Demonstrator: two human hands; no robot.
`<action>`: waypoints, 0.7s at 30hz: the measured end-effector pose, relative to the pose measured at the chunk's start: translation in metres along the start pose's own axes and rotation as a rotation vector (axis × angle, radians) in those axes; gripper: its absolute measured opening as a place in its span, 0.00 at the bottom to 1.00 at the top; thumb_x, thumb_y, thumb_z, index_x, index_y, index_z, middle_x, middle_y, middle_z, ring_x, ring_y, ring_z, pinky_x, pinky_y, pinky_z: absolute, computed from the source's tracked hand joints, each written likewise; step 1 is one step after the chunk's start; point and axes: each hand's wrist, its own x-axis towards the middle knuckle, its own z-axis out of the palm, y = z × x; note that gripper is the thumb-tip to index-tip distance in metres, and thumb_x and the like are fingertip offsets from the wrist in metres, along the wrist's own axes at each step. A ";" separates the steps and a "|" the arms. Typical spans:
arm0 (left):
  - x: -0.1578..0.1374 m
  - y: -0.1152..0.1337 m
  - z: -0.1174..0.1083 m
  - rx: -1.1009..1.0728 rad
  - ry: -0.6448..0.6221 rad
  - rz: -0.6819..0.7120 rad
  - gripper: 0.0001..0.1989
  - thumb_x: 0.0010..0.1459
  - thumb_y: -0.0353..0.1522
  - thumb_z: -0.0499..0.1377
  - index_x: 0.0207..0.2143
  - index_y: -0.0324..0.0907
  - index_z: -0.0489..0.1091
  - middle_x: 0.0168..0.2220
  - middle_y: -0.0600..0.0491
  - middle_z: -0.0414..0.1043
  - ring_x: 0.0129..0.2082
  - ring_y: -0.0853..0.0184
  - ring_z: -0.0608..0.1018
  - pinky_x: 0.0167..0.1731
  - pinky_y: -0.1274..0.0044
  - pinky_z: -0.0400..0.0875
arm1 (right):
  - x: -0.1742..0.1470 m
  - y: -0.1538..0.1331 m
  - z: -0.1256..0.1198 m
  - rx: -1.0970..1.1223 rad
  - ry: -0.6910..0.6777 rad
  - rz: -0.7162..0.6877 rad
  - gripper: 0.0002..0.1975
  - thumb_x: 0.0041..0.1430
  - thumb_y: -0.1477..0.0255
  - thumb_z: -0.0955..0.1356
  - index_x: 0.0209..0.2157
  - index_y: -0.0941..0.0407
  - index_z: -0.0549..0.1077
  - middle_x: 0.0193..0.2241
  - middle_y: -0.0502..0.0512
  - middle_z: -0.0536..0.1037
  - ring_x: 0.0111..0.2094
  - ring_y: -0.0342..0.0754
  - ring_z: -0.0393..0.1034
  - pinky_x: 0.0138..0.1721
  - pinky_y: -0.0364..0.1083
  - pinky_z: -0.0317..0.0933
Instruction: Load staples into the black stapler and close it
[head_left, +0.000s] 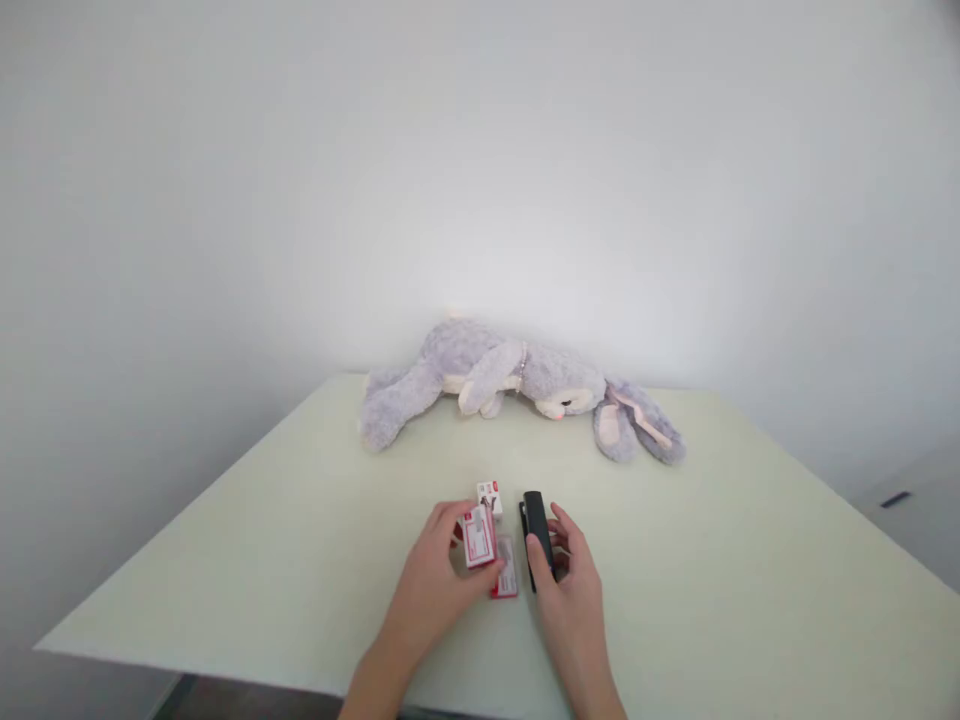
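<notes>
Hands meet near the front middle of the bench [225,560] in my one head view. My left hand [435,575] is closed around a small red-and-white box [478,537], fingers curled over its left side and thumb under its near end, holding it tilted just above the surface. A second box [507,577] of the same kind lies flat on the bench beside it, just to the right and nearer, and a third box [489,496] stands a little farther off, just beyond the held one. My right hand [566,580] grips a black stapler [535,530], thumb along its left side and fingers on the right; the stapler lies lengthwise, pointing away from me, just right of the boxes. Far across the bench, close to the wall, a grey plush rabbit [517,385] lies on its side, ears trailing to the right.
</notes>
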 end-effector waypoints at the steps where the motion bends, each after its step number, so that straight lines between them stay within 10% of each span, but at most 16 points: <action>1: 0.008 -0.009 -0.005 0.027 0.049 -0.002 0.28 0.54 0.35 0.67 0.56 0.50 0.65 0.52 0.51 0.70 0.47 0.61 0.76 0.47 0.70 0.74 | 0.000 0.000 0.000 -0.004 -0.001 0.000 0.31 0.63 0.55 0.69 0.63 0.54 0.66 0.49 0.60 0.77 0.43 0.53 0.74 0.46 0.52 0.69; 10: 0.069 -0.066 -0.009 0.213 0.150 -0.023 0.26 0.51 0.37 0.68 0.53 0.46 0.69 0.54 0.48 0.68 0.55 0.53 0.71 0.57 0.61 0.66 | 0.001 -0.002 -0.001 -0.017 -0.009 0.001 0.31 0.63 0.56 0.69 0.63 0.54 0.65 0.50 0.60 0.77 0.43 0.53 0.74 0.45 0.52 0.69; 21: -0.030 -0.060 -0.037 0.466 0.027 -0.106 0.33 0.59 0.32 0.57 0.67 0.51 0.56 0.61 0.46 0.63 0.60 0.52 0.67 0.58 0.56 0.64 | 0.000 -0.004 0.000 0.001 -0.019 0.010 0.31 0.62 0.57 0.69 0.63 0.54 0.66 0.51 0.60 0.77 0.46 0.54 0.74 0.48 0.53 0.68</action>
